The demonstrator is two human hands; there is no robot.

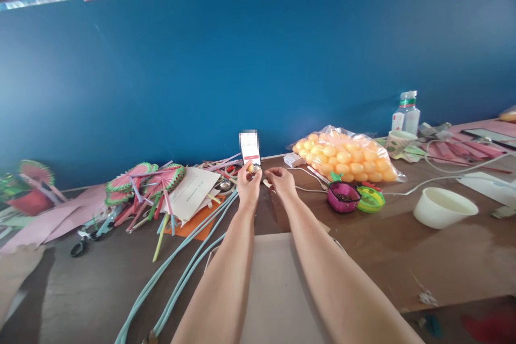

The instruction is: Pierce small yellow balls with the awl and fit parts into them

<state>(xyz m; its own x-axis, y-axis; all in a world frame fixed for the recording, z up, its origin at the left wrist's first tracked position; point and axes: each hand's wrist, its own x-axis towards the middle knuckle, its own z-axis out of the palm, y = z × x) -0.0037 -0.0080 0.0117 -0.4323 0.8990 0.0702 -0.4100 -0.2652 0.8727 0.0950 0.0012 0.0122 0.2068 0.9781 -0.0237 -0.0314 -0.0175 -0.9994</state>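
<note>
Craft workshop, looks like: long worktop (379, 252) against blue partition (242, 64); paper fans (167, 181) and pink paper (78, 215) toward left end; bag of balls (346, 158) along back edge, right of centre.

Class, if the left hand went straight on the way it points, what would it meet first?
Probably the lit phone beyond the left hand, before the blue panel; depth is unclear from this view.

From the camera, the brown bench (374, 258) bears bagged orange balls (355, 160) at one o'clock, a white tub (431, 212) at two.
</note>
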